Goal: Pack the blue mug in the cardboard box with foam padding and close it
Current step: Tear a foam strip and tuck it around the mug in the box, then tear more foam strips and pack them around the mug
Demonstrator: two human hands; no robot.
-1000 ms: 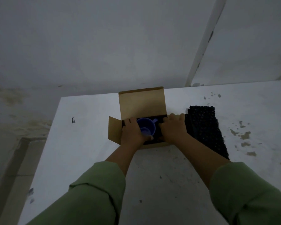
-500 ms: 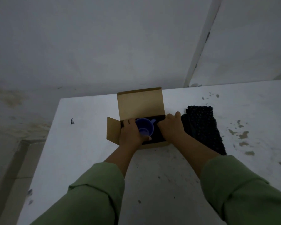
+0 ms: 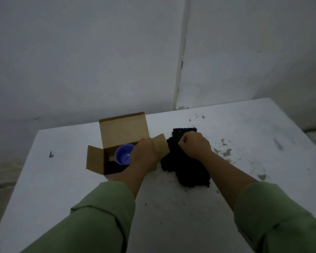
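Observation:
An open cardboard box (image 3: 123,129) stands on the white table, lid upright at the back and side flaps spread. The blue mug (image 3: 123,156) sits inside it on dark foam (image 3: 114,168) lining the bottom. My left hand (image 3: 144,154) rests over the right part of the box against the mug's right side, hiding its handle. To the right of the box lies a black foam sheet (image 3: 188,170). My right hand (image 3: 194,147) is closed on its far end.
The white table (image 3: 66,179) is stained and chipped at the right (image 3: 224,152). Its left edge drops to the floor. A grey wall with a vertical corner strip (image 3: 181,61) rises right behind it.
My right hand has left the box and moved right onto the black foam sheet, closing on it. My left hand shifted to the right side of the mug.

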